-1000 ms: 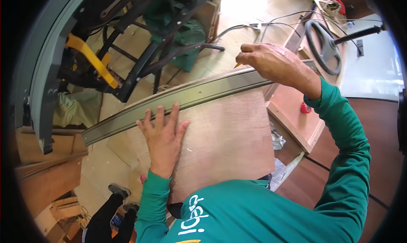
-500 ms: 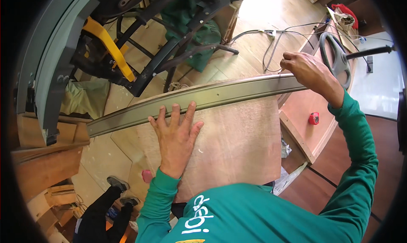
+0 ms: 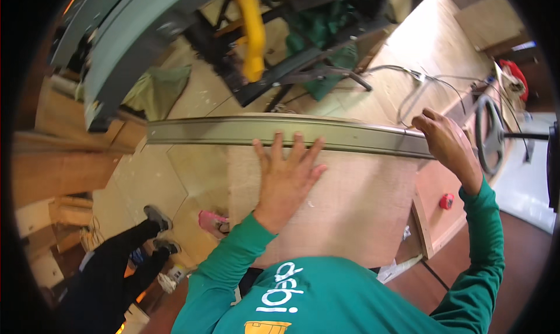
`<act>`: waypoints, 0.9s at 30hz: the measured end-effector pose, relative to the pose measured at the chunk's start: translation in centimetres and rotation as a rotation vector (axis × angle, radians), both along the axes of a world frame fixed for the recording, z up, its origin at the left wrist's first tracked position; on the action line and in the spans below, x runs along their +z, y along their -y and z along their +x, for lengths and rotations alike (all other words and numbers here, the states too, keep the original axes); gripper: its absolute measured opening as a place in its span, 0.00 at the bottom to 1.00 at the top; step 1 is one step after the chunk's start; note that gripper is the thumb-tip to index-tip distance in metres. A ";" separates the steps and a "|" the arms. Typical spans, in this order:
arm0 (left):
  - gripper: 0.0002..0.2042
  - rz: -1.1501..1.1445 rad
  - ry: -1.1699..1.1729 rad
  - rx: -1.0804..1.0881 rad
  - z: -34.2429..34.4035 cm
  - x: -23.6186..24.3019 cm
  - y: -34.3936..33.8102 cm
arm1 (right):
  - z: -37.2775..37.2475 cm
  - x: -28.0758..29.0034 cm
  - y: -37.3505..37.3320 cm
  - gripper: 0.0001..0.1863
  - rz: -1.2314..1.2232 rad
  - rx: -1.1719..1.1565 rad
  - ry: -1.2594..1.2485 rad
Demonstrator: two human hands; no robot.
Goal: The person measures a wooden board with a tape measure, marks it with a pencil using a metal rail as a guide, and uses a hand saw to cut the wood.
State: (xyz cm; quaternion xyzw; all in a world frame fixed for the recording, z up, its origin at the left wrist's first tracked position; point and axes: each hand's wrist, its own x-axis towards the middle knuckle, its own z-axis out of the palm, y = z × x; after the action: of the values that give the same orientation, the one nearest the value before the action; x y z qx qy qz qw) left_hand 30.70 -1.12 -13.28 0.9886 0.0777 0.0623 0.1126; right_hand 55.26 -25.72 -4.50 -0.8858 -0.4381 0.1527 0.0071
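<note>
My left hand (image 3: 287, 179) lies with fingers spread over the lower edge of a long olive-grey metal strip (image 3: 221, 130), pressing on it and on the pale plywood board (image 3: 332, 211) beneath. Toward the strip's right part, my right hand (image 3: 446, 144) is closed in a pinch on a thin pencil (image 3: 409, 128), held at the strip's top edge; its tip is too small to make out clearly. The strip extends past the board's left edge. A red tape measure (image 3: 447, 201) rests on a framed wood panel (image 3: 437, 229) right of the board.
Beyond the strip stands a black metal machine frame with a yellow bar (image 3: 252, 42), beside cables (image 3: 402, 71) and a steering wheel (image 3: 487, 135). Another person's dark-clothed legs (image 3: 125, 240) are at the lower left, near a pink object (image 3: 211, 222) and stacked wood (image 3: 64, 176).
The view has turned and shifted. The strip looks more level, and my right hand has moved rightward in the picture with the pencil. My left hand remains spread on the strip.
</note>
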 end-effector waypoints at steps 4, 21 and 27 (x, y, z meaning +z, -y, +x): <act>0.28 -0.002 0.019 -0.009 0.1 0.0 0.1 | -2.4 -0.9 -5.3 0.15 0.111 0.060 -0.048; 0.23 -0.172 0.182 -0.015 -0.6 -1.6 -1.3 | -14.4 -2.2 -25.4 0.19 0.853 0.401 0.095; 0.26 -0.192 0.282 -0.129 2.0 1.8 -4.5 | -18.3 7.9 -8.4 0.23 1.459 -0.594 -1.054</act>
State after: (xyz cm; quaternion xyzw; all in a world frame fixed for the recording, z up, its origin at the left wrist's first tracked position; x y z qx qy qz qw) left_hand 32.74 3.42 -11.47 0.9577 0.0031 0.1852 0.2201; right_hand 36.94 -17.37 3.38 -0.5553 -0.1228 0.2134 0.7944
